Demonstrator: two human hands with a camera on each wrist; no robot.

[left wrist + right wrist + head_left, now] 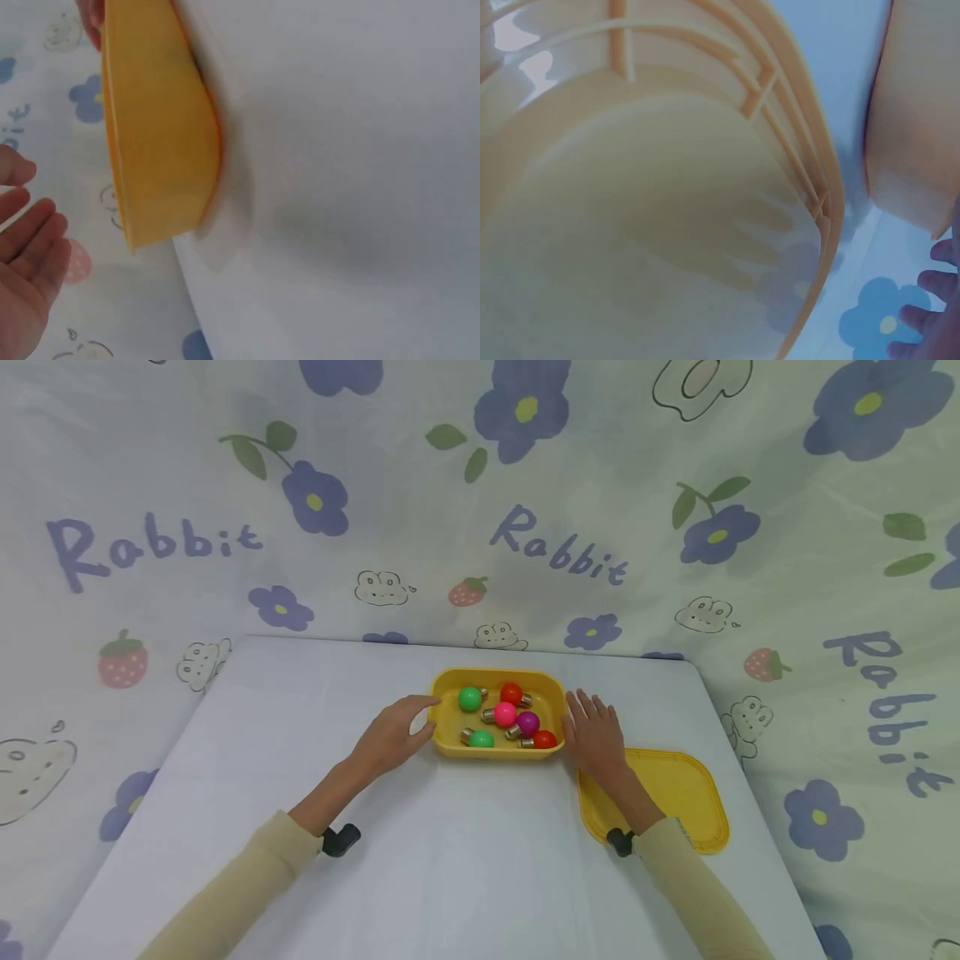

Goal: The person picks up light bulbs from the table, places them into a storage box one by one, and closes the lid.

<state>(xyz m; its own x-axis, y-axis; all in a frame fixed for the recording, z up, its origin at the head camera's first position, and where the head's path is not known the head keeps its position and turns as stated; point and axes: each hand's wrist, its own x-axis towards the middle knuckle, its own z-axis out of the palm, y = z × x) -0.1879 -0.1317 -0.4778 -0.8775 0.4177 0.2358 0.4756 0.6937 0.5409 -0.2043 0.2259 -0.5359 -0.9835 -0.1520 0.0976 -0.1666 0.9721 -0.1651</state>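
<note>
A shallow yellow plastic box point(495, 753) stands upright on the table, holding several small coloured light bulbs with metal screw bases. Among them are green bulbs point(470, 698), red bulbs point(512, 693), a pink bulb point(506, 714) and a purple bulb point(528, 723). My left hand point(393, 735) is at the box's left end, thumb and fingers spread apart; in the left wrist view a gap separates this hand point(30, 277) from the box point(161, 142). Beside the right end lies my right hand point(596, 735), fingers straight; contact with the wall is hard to tell.
Flat on the table, a yellow lid point(675, 785) lies under my right wrist, its ribbed rim showing in the right wrist view. The white table point(465, 860) ends at a patterned curtain point(420, 527) behind and at both sides.
</note>
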